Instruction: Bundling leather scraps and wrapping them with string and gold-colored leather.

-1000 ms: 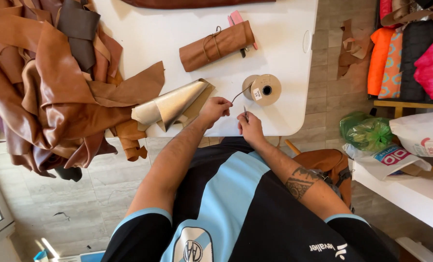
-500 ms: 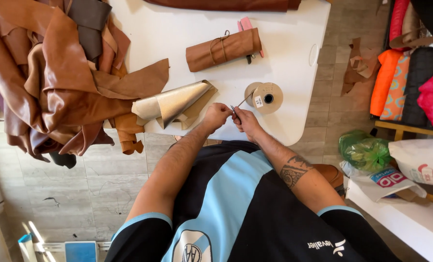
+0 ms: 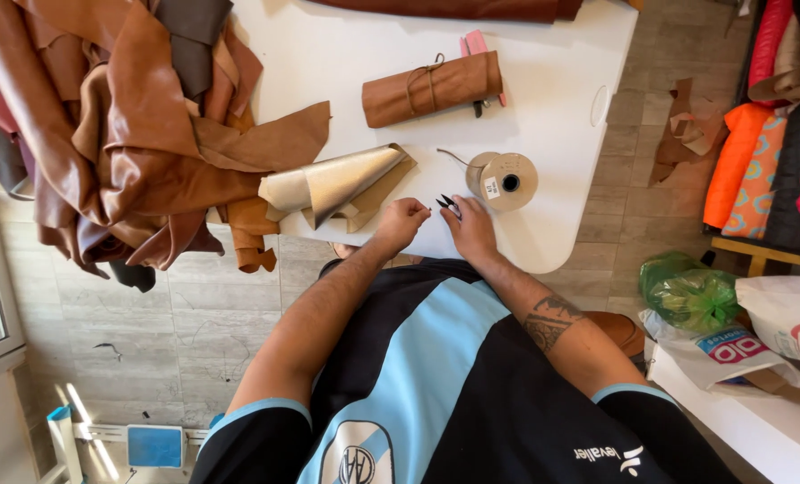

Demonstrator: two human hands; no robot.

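Right hand [image 3: 471, 229] grips small black snips [image 3: 445, 203], left hand [image 3: 402, 221] pinches closed – on thread, I cannot tell – beside the thread spool [image 3: 505, 180]; cutting looks barely begun.

Landmark: thread spool [image 3: 505, 180], on the table [image 3: 328, 63] near its right front corner. Rolled pouch [image 3: 431, 88] lies behind the spool. Folded sheet [image 3: 341, 184] lies left of it; heap of hides [image 3: 122, 134] further left, draped over the table edge. Both hands just before the spool: right hand [image 3: 471, 229] with small snips [image 3: 448, 204], left hand [image 3: 402, 222] beside.
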